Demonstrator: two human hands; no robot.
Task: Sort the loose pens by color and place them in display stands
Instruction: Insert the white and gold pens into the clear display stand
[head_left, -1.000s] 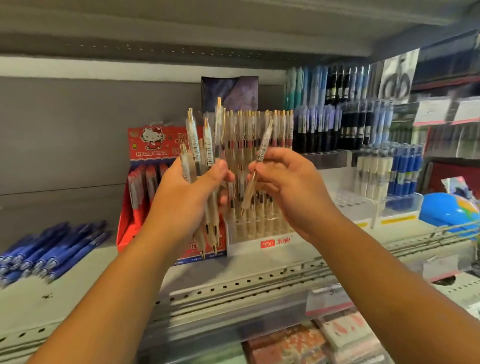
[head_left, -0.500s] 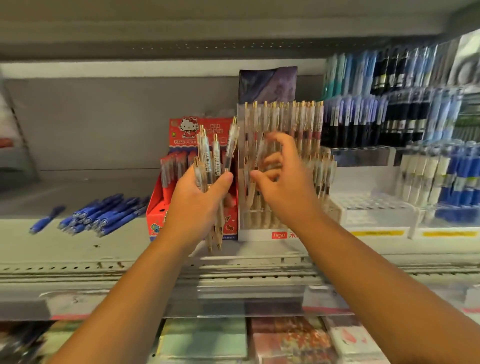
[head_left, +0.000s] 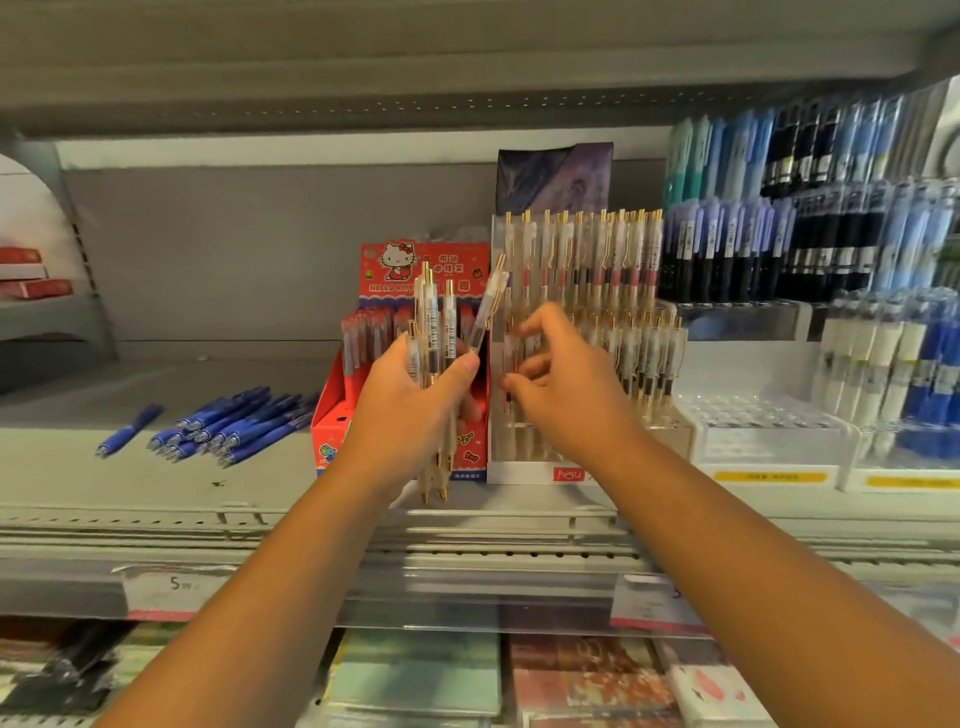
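A grey metal shelf (head_left: 156, 499) runs across the middle of the frame. On it, at left, loose blue pens (head_left: 234, 423) lie in a fanned heap — one blue pen (head_left: 130, 430) apart, further left. At centre stands a red display box (head_left: 363, 395), touching a clear display stand (head_left: 587, 332) to its right. At right — white tiered stands (head_left: 769, 457) holding more pens.

Translucent plastic pens with gold clips (head_left: 434, 332): barcode labels on barrels. Red cardboard display box (head_left: 415, 270): white cartoon cat, blue lower band. Loose solid-blue pens (head_left: 234, 423) on grey metal shelf (head_left: 156, 488). Clear display stand (head_left: 524, 467): white base, red logo.
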